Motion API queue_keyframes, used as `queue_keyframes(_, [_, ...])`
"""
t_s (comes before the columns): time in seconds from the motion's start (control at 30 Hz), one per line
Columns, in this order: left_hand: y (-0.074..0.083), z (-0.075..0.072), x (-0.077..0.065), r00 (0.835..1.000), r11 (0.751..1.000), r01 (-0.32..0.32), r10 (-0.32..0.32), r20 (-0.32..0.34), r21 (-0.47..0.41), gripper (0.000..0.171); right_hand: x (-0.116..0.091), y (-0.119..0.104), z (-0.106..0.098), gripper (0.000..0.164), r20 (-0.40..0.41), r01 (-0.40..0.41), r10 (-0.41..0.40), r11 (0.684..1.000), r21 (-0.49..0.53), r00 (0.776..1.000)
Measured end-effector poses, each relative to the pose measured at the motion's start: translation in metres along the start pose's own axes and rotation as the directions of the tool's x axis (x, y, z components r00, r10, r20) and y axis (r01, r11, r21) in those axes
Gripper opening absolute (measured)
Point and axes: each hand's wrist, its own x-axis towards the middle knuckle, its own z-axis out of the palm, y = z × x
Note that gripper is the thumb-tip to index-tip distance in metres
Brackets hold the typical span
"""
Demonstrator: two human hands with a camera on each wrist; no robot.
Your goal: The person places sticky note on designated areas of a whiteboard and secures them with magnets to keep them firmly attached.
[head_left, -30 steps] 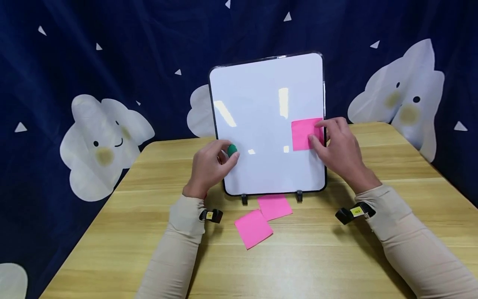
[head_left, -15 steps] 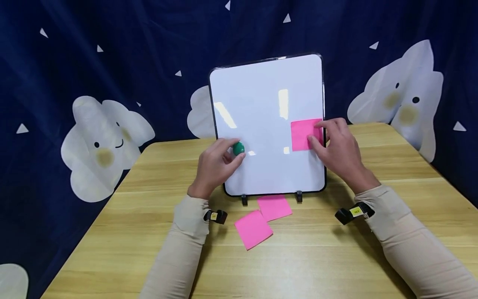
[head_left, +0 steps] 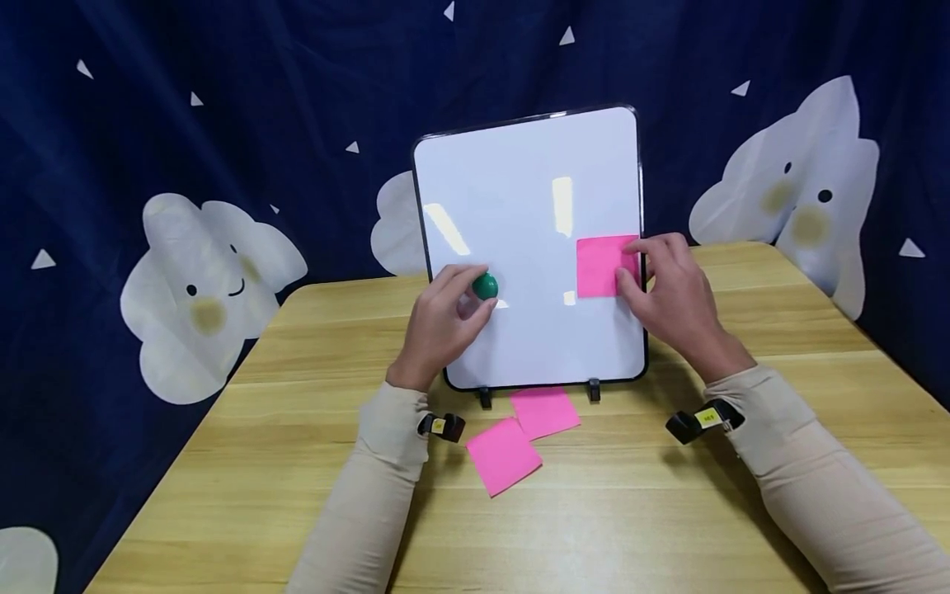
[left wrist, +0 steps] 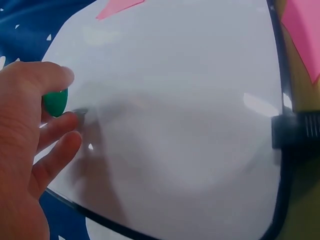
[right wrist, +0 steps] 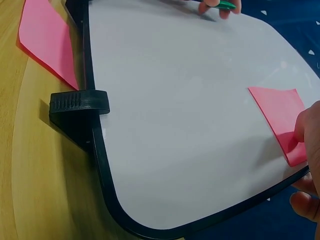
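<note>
Green piece (head_left: 486, 286) in my left-hand pinch, pink note (head_left: 597, 268) held on the board

Left hand (head_left: 443, 322): thumb and index grasp the round green piece, in front of the left half of the whiteboard (head_left: 519, 190). Can't tell whether it touches the surface. Other fingers spread loosely beneath, per the left wrist view.

Right hand (head_left: 674, 289): holding the pink note at the board's right edge, thumb and a fingertip on its face. Lower fingers sit out past the black frame (right wrist: 103, 172); can't tell if they press on the back. Note lies left of the hand, its right side partly covered.

Green piece is left of the pink note, well apart.

Board stands tilted back on two black feet, left foot (head_left: 486, 398) and right foot (head_left: 594, 390). Two more pink notes on the wood table (head_left: 594, 511): near one (head_left: 505, 456) to the left, far one (head_left: 545, 410) partly hidden by the board's lower edge.

Dark blue cloud-print curtain (head_left: 326, 82) on the far side.
</note>
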Motion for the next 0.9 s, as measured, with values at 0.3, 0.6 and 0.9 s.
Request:
queue_keyframes(0.3, [0.005,0.008,0.008,1.000,0.999,-0.015,0.015,0.004,-0.052,0.043,-0.001,0.002,0.000,0.030,0.009,0.005,-0.006,1.000,0.021,1.000])
queue_keyframes(0.6, [0.012,0.018,0.015,1.000,0.999,-0.015,0.016,0.025,-0.042,0.045,-0.002,0.006,0.001,0.030,0.000,0.026,-0.026,0.999,0.037,1.000])
queue_keyframes(0.9, [0.021,0.029,0.024,0.999,0.997,-0.013,0.016,0.031,-0.077,0.043,-0.001,0.007,0.001,0.030,-0.024,0.059,-0.058,0.998,0.034,0.998])
